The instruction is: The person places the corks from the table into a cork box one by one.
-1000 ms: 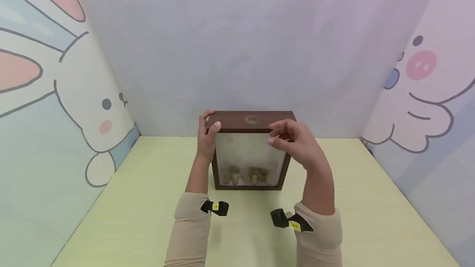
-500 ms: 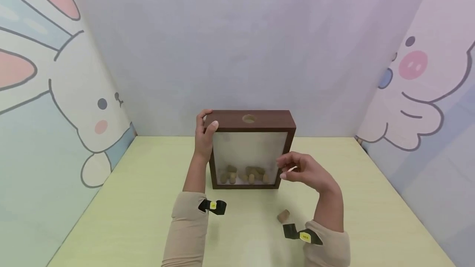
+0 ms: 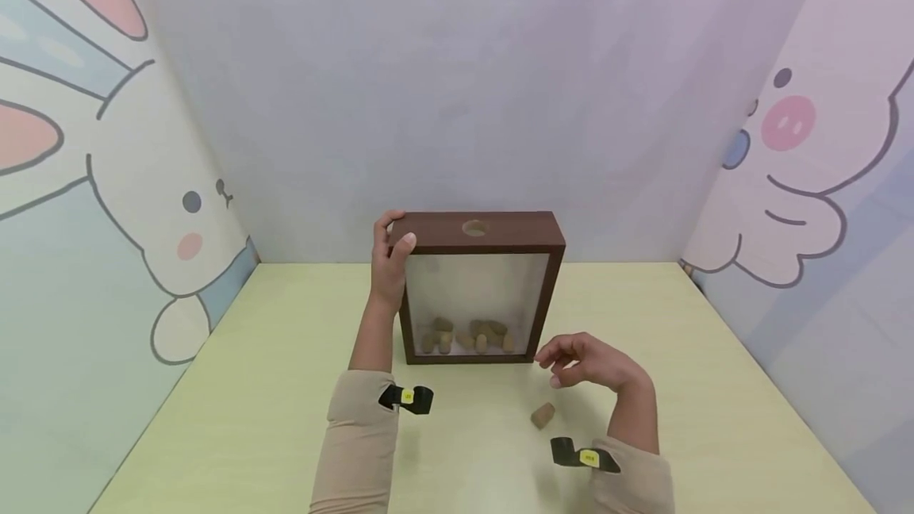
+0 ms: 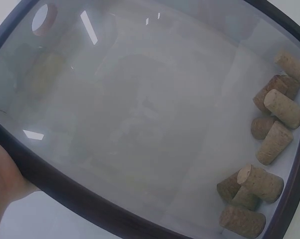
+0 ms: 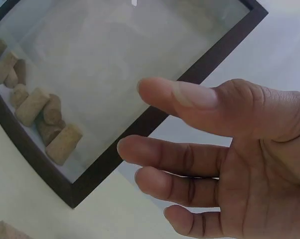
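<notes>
A dark brown wooden shadow box [image 3: 510, 233] with a clear front and a round hole in its top stands upright in the head view. My left hand [image 3: 389, 268] grips its upper left corner, thumb on the top face and fingers around the far side. Several corks [image 4: 283, 108] lie along the bottom inside the box. One loose cork [image 3: 543, 416] lies on the table in front of the box's right side. Just above and behind that cork is my right hand [image 3: 596, 362], fingers loosely bent and thumb apart, holding nothing. The right wrist view catches the loose cork [image 5: 10, 231] at its lower left corner.
The box stands on a pale yellow-green tabletop [image 3: 271, 403]. A plain light wall [image 3: 457, 101] rises behind it. Side panels carry a cartoon rabbit [image 3: 164, 205] on the left and a pink-nosed cartoon animal [image 3: 789, 124] on the right.
My right hand has come down from beside the box's top to near the table by its lower right corner. The loose cork has come into sight. My left hand keeps its grip.
</notes>
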Demonstrator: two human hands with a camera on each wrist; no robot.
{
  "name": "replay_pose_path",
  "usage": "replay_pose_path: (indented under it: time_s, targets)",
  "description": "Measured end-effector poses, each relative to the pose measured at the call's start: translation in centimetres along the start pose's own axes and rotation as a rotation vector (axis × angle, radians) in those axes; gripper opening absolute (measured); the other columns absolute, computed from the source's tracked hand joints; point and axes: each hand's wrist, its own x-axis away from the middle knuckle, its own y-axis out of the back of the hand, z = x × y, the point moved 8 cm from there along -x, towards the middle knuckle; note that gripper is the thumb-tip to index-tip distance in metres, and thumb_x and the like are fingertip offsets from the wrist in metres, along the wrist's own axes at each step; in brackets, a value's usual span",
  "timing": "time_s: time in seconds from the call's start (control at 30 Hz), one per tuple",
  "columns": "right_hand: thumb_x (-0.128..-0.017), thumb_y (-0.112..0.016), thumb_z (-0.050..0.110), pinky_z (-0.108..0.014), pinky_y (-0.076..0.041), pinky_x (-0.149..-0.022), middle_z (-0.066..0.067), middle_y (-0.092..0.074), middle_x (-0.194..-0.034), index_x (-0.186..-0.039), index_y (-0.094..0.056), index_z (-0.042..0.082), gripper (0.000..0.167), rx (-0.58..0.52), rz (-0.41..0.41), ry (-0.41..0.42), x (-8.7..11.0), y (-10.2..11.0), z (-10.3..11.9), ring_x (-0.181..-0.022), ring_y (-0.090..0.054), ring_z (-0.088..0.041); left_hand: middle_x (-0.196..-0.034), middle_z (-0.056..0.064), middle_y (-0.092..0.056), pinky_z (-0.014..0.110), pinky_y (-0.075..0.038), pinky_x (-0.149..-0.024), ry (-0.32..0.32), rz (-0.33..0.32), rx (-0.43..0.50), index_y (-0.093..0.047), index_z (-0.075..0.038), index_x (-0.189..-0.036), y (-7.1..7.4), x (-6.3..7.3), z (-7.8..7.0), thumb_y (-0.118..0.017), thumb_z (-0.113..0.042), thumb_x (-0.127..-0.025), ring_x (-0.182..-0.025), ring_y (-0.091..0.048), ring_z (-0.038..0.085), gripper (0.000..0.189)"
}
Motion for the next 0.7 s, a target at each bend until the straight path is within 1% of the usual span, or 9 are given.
replay_pose_path:
  time_s: [0.03, 0.1, 0.17, 0.27, 0.33, 0.4, 0.47, 0.57, 0.7]
  targets:
    - [-0.079, -0.068, 0.004, -0.034, -0.047, -0.076, -0.025, -0.056, -0.109, -0.111, -0.061, -0.003, 0.033, -0.009, 0.008, -0.009, 0.0, -0.2, -0.4, -0.094, -0.054, -0.039, -0.124, 0.005, -0.034, 0.036, -0.027, -0.085, 0.000, 0.001, 0.003, -0.034, -0.006, -0.133, 0.0, 0.0, 0.0, -0.050, -0.032, -0.084, -0.100, -0.035, 0.018, 0.058]
    - [-0.079, -0.068, 0.001, -0.034, -0.046, -0.077, -0.027, -0.055, -0.109, -0.112, -0.059, -0.006, 0.035, -0.019, 0.021, -0.025, 0.0, -0.5, -1.2, -0.095, -0.053, -0.043, -0.118, 0.005, -0.037, 0.036, -0.028, -0.084, 0.003, 0.003, 0.018, -0.033, -0.005, -0.134, 0.0, 0.1, 0.0, -0.050, -0.029, -0.084, -0.098, -0.036, 0.018, 0.058]
    - [-0.078, -0.067, 0.001, -0.036, -0.045, -0.079, -0.027, -0.056, -0.109, -0.112, -0.058, -0.008, 0.037, -0.014, 0.032, -0.043, 0.0, -0.9, -1.9, -0.096, -0.052, -0.044, -0.114, 0.004, -0.037, 0.035, -0.028, -0.083, 0.008, 0.004, 0.024, -0.033, -0.004, -0.134, -0.1, 0.0, -0.1, -0.049, -0.027, -0.084, -0.097, -0.036, 0.018, 0.057]
    - [-0.076, -0.069, 0.004, -0.036, -0.043, -0.077, -0.022, -0.059, -0.105, -0.111, -0.061, -0.006, 0.037, -0.006, 0.043, -0.098, 0.0, -1.3, -3.0, -0.092, -0.055, -0.035, -0.108, 0.004, -0.039, 0.034, -0.029, -0.082, 0.015, 0.009, 0.029, -0.032, -0.002, -0.133, -0.2, 0.0, -0.3, -0.049, -0.023, -0.085, -0.094, -0.037, 0.017, 0.056]
    - [-0.074, -0.070, 0.004, -0.032, -0.043, -0.068, -0.016, -0.061, -0.095, -0.107, -0.063, -0.003, 0.035, -0.019, 0.050, -0.161, 0.0, -1.6, -3.9, -0.082, -0.054, -0.024, -0.110, 0.003, -0.038, 0.034, -0.029, -0.083, 0.018, 0.011, 0.019, -0.032, 0.000, -0.133, -0.3, 0.1, -0.7, -0.048, -0.023, -0.084, -0.094, -0.037, 0.016, 0.056]
    - [-0.072, -0.069, 0.001, -0.027, -0.040, -0.058, -0.009, -0.060, -0.085, -0.104, -0.065, -0.002, 0.032, -0.042, 0.060, -0.227, 0.1, -2.1, -4.9, -0.071, -0.050, -0.015, -0.110, 0.003, -0.037, 0.034, -0.028, -0.083, 0.019, 0.011, 0.014, -0.032, 0.001, -0.132, -0.4, 0.3, -1.3, -0.048, -0.023, -0.085, -0.093, -0.036, 0.016, 0.055]
    - [-0.070, -0.067, -0.004, -0.024, -0.034, -0.050, -0.004, -0.057, -0.077, -0.100, -0.067, 0.000, 0.030, -0.052, 0.065, -0.273, 0.1, -2.4, -5.6, -0.061, -0.045, -0.011, -0.110, 0.004, -0.038, 0.034, -0.028, -0.082, 0.017, 0.011, 0.018, -0.031, 0.001, -0.132, -0.4, 0.5, -1.8, -0.048, -0.024, -0.085, -0.093, -0.037, 0.017, 0.056]
    - [-0.066, -0.060, -0.011, -0.023, -0.029, -0.047, 0.000, -0.053, -0.070, -0.096, -0.069, 0.001, 0.034, -0.025, 0.073, -0.285, -0.1, -2.8, -6.1, -0.055, -0.040, -0.010, -0.108, 0.004, -0.039, 0.035, -0.029, -0.083, 0.017, 0.011, 0.030, -0.031, 0.000, -0.133, -0.4, 0.5, -1.5, -0.049, -0.024, -0.085, -0.093, -0.038, 0.017, 0.056]
    - [-0.062, -0.053, -0.013, -0.023, -0.028, -0.046, 0.002, -0.048, -0.064, -0.090, -0.071, 0.004, 0.037, 0.052, 0.063, -0.288, -0.5, -3.0, -6.2, -0.053, -0.039, -0.009, -0.108, 0.003, -0.040, 0.035, -0.029, -0.083, 0.009, 0.015, 0.042, -0.032, -0.002, -0.134, -0.2, 0.1, -0.4, -0.049, -0.025, -0.084, -0.094, -0.039, 0.017, 0.057]
